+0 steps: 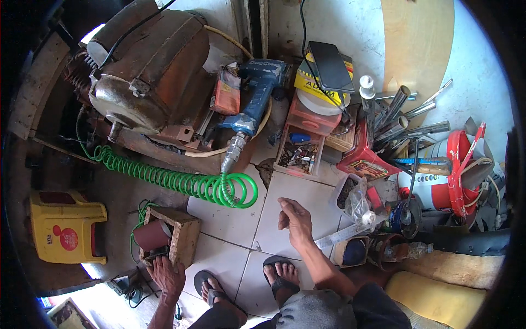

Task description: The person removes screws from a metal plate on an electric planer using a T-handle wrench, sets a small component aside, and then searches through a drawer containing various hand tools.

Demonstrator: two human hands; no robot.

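Note:
At the lower left, my left hand [166, 275] reaches to the near end of a small wooden box [185, 237]. Its fingers are stretched out and spread, with the fingertips at a dark object [160, 253] that I cannot make out. A reddish-brown roll [153, 236] sticks out of the box above them. My right hand [296, 220] hovers over the white tiles, fingers loosely bent and apart, nothing visible in it. Nearest to it on the right are a translucent strip [342, 234] and a plastic tub [347, 194] with small dark bits.
A blue air tool [253, 101] hangs from a green coiled hose [164, 178] beside a rusty motor [148, 71]. Small drawers [298, 153] hold metal bits. Metal tubes [392, 112] and a red-white bucket [438, 175] crowd the right. A yellow stool [68, 227] stands left.

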